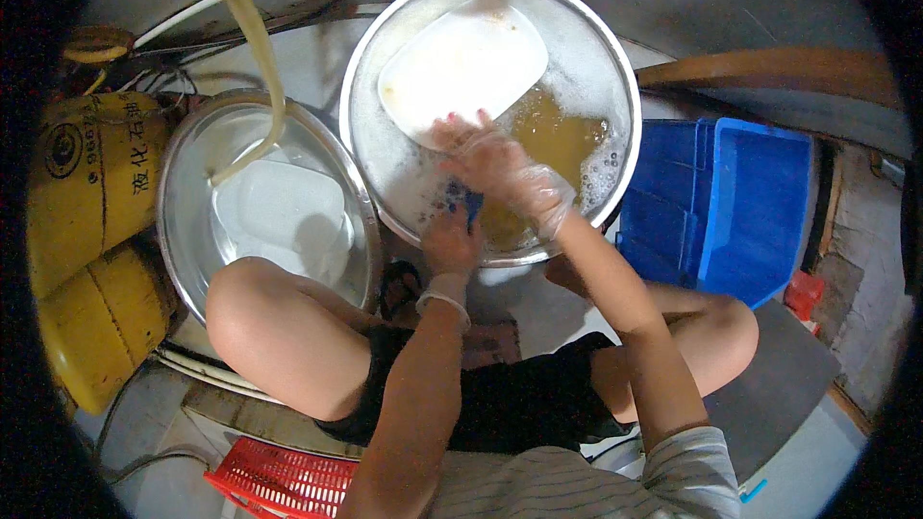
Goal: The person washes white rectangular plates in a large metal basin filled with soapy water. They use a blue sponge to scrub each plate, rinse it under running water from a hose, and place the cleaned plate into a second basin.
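Note:
A large round metal basin holds cloudy, foamy water in front of me. In its upper left part lies a white, rounded rectangular dish with small yellowish stains. My right hand, in a clear plastic glove, reaches over the water with its fingers stretched out at the dish's near edge; whether they press on it I cannot tell. Nearer to me, my gloved left hand is closed around a dark blue scrubber or cloth, partly hidden by the fingers and the right hand.
A smaller metal basin at the left contains white dishes, and a yellowish hose hangs into it. Yellow gas cylinders stand farther left. A blue plastic bin is at the right, a red basket at the lower left.

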Motion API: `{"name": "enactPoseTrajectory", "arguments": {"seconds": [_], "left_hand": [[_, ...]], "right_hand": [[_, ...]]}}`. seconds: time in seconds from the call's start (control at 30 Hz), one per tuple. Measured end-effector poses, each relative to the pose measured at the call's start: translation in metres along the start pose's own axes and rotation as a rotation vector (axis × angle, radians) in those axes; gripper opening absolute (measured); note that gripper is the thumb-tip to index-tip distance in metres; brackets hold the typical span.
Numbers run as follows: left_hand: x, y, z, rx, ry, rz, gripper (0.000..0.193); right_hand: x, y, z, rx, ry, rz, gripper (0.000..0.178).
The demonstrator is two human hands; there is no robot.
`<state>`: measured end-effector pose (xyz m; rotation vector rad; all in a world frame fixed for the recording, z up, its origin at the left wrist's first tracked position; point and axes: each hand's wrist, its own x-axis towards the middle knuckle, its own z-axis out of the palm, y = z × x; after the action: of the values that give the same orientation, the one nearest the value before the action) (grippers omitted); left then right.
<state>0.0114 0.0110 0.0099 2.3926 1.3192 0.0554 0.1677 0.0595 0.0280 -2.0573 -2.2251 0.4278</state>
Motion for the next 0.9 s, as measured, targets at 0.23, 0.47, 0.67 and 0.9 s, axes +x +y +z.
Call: {"name": "enactPoseTrajectory", "arguments": {"seconds": [0.23, 0.47, 0.67, 0.9], "left_hand": [[-0.002, -0.006, 0.009, 0.014, 0.026, 0.062, 0.036], [-0.004, -0.002, 0.012, 0.038, -0.022, 0.031, 0.037], [-0.008, -0.003, 0.014, 0.119, 0.067, 0.044, 0.038], [-0.006, -0.006, 0.011, 0.055, -0.011, 0.041, 0.038]], "right_hand": [[0.024, 0.035, -0.021, -0.104, -0.096, 0.217, 0.051], [0.039, 0.054, -0.023, -0.154, 0.171, 0.389, 0.05], [0.06, 0.072, -0.037, -0.334, 0.059, 0.441, 0.055], [0.07, 0.068, -0.022, -0.233, 0.13, 0.35, 0.056]]}}
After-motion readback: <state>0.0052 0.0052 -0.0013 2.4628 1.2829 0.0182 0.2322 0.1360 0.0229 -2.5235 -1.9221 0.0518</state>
